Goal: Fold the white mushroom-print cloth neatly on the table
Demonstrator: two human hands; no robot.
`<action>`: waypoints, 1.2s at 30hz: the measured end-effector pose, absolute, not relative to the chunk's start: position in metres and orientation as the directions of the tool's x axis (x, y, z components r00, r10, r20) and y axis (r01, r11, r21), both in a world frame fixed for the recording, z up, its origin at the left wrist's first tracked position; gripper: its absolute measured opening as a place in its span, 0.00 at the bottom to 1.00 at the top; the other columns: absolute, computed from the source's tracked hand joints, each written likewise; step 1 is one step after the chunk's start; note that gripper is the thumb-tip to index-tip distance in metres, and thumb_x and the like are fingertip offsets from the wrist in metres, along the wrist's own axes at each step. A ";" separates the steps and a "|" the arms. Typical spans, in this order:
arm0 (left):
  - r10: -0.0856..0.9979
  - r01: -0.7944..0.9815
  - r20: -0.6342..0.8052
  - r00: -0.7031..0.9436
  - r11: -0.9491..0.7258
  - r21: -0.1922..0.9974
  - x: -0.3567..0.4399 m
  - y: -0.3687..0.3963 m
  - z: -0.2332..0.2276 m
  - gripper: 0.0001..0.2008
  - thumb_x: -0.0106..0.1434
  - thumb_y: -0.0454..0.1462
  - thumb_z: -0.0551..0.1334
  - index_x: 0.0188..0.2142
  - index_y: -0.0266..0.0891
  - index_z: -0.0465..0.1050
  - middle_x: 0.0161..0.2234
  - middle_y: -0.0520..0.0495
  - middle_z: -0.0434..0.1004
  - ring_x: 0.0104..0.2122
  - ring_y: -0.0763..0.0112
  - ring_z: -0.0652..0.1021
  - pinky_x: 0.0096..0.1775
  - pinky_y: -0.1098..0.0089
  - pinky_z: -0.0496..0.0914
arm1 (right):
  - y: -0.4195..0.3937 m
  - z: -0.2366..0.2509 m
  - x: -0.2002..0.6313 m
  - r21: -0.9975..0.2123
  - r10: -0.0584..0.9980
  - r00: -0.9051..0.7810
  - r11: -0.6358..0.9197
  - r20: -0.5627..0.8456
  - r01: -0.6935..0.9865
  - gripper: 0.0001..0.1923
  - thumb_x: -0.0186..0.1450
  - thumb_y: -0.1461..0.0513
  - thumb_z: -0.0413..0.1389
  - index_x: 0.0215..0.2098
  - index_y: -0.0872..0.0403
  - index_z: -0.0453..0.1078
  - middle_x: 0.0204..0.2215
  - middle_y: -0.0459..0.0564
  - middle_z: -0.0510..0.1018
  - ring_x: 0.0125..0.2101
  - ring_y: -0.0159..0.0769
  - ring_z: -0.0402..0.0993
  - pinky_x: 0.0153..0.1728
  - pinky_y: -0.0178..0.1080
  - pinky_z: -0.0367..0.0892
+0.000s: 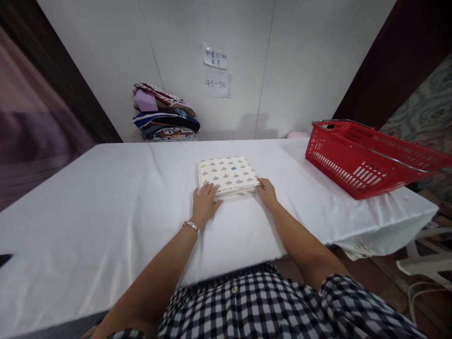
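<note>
A folded cloth (228, 173), cream with grey motifs and a few small blue, red and yellow ones, lies flat in a neat rectangular stack of layers. It rests on the white-covered table (141, 212) in front of me. My left hand (205, 202), with a bracelet at the wrist, lays its spread fingers on the near left corner, thumb apart along the front edge. At the near right corner, my right hand (267, 192) pinches the cloth's edge between thumb and fingers. The undersides of the layers are hidden.
A pile of folded fabrics (165, 115) stands at the back left against the wall. On the right, a red plastic basket (353, 160) with metal handles sits near the table's edge. Two paper notes (218, 84) are fixed to the wall. A white chair (427, 259) stands at lower right.
</note>
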State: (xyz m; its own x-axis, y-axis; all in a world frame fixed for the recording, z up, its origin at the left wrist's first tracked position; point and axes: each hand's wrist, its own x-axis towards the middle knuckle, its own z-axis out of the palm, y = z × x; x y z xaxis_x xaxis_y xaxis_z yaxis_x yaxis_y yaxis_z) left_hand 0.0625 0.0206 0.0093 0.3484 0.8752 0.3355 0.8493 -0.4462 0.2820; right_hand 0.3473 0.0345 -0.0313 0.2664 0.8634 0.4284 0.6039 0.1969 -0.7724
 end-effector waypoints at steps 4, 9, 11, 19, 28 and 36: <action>0.915 0.868 0.348 0.204 -0.334 0.368 0.054 0.018 0.007 0.31 0.58 0.44 0.61 0.60 0.44 0.56 0.63 0.40 0.54 0.62 0.53 0.55 0.59 0.54 0.51 | 0.031 -0.030 0.344 -0.756 0.874 0.268 0.156 0.406 0.636 0.25 0.57 0.61 0.50 0.54 0.51 0.66 0.49 0.50 0.71 0.48 0.40 0.68 0.52 0.44 0.62; 0.961 0.889 0.275 -0.040 -0.091 0.448 0.043 0.009 0.008 0.33 0.55 0.48 0.62 0.56 0.37 0.59 0.55 0.36 0.65 0.56 0.52 0.65 0.55 0.56 0.58 | 0.029 -0.025 0.343 -0.726 0.895 0.233 0.133 0.380 0.674 0.25 0.59 0.60 0.50 0.56 0.52 0.64 0.51 0.52 0.69 0.50 0.41 0.67 0.53 0.44 0.61; 0.968 0.898 0.244 -0.067 -0.048 0.437 0.043 0.006 0.010 0.26 0.55 0.50 0.61 0.47 0.36 0.67 0.48 0.37 0.71 0.52 0.52 0.68 0.52 0.55 0.60 | 0.028 -0.024 0.343 -0.708 0.900 0.223 0.123 0.375 0.696 0.25 0.60 0.60 0.49 0.56 0.52 0.64 0.52 0.52 0.68 0.50 0.42 0.66 0.54 0.45 0.61; 0.973 0.893 0.226 -0.049 -0.058 0.447 0.055 0.009 0.008 0.13 0.57 0.48 0.60 0.34 0.40 0.69 0.46 0.41 0.72 0.51 0.56 0.68 0.53 0.55 0.57 | 0.019 -0.010 0.316 -0.405 0.838 -0.023 0.287 0.545 0.868 0.26 0.60 0.67 0.47 0.56 0.52 0.63 0.59 0.54 0.62 0.62 0.48 0.49 0.59 0.54 0.45; 0.958 0.871 0.278 -0.072 -0.075 0.486 0.057 0.015 0.002 0.13 0.59 0.47 0.57 0.34 0.39 0.69 0.43 0.42 0.73 0.49 0.57 0.69 0.52 0.57 0.58 | 0.023 0.004 0.231 -0.224 0.791 -0.417 0.551 0.448 0.804 0.23 0.64 0.63 0.51 0.58 0.52 0.60 0.53 0.55 0.70 0.56 0.45 0.58 0.59 0.54 0.41; 0.969 0.889 0.240 -0.058 -0.059 0.454 0.062 0.019 0.007 0.15 0.57 0.46 0.59 0.38 0.39 0.74 0.45 0.40 0.73 0.51 0.54 0.67 0.53 0.54 0.56 | 0.029 0.007 0.214 -0.171 0.813 -0.432 0.525 0.390 0.834 0.20 0.65 0.65 0.51 0.55 0.53 0.62 0.52 0.56 0.70 0.53 0.45 0.61 0.51 0.47 0.53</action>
